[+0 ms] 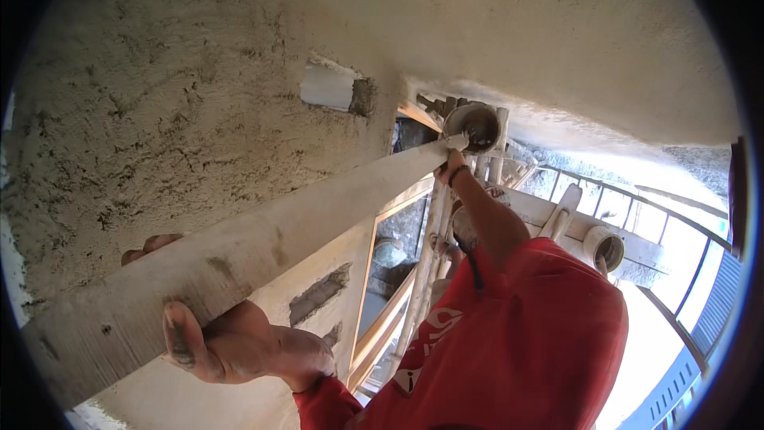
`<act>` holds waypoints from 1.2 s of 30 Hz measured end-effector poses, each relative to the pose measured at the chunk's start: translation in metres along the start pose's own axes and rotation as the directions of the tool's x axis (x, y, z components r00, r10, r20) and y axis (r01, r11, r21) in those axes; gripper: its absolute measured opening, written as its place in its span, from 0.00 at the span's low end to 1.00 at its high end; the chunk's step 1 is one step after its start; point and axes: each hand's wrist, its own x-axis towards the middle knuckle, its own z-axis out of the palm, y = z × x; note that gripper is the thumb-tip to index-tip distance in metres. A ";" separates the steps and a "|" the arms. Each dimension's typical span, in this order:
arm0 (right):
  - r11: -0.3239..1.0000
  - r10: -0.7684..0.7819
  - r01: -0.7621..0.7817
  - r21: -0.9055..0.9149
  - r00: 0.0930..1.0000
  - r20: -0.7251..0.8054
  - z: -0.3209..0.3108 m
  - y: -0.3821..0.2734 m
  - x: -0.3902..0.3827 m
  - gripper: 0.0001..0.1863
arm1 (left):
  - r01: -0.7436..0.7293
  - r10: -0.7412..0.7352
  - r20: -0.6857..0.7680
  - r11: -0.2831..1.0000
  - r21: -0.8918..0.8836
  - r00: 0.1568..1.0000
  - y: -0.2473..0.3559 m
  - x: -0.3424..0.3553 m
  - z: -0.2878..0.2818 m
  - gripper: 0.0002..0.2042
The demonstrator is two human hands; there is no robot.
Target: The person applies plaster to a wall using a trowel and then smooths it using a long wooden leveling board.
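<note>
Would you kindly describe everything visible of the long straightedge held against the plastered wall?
The straightedge is a long, flat, pale bar, like wood or metal smeared with grey plaster. It slants from lower left to upper right across the rough wall. The left hand grips its near end, thumb on its face; the right hand holds the far end.

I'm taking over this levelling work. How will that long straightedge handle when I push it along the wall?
The straightedge looks stiff: it runs unbent between the left hand and right hand. Probably unwieldy, given two-hand support. Plaster smears may make it gritty, not slippery.
</note>
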 end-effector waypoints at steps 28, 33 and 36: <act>0.966 -0.196 0.182 0.185 0.979 0.058 0.008 0.010 -0.038 0.17 | 0.383 -0.050 0.617 0.822 -0.420 0.785 0.044 -0.008 -0.021 0.42; 0.960 -0.194 0.231 -0.160 0.956 0.220 0.005 -0.043 0.017 0.14 | 0.084 -0.083 0.157 0.996 0.000 0.984 -0.006 -0.022 0.034 0.37; 0.980 -0.027 -0.013 -0.196 0.979 -0.202 0.002 -0.044 0.008 0.16 | 0.023 -0.019 0.103 0.999 -0.040 0.994 -0.005 -0.018 0.034 0.34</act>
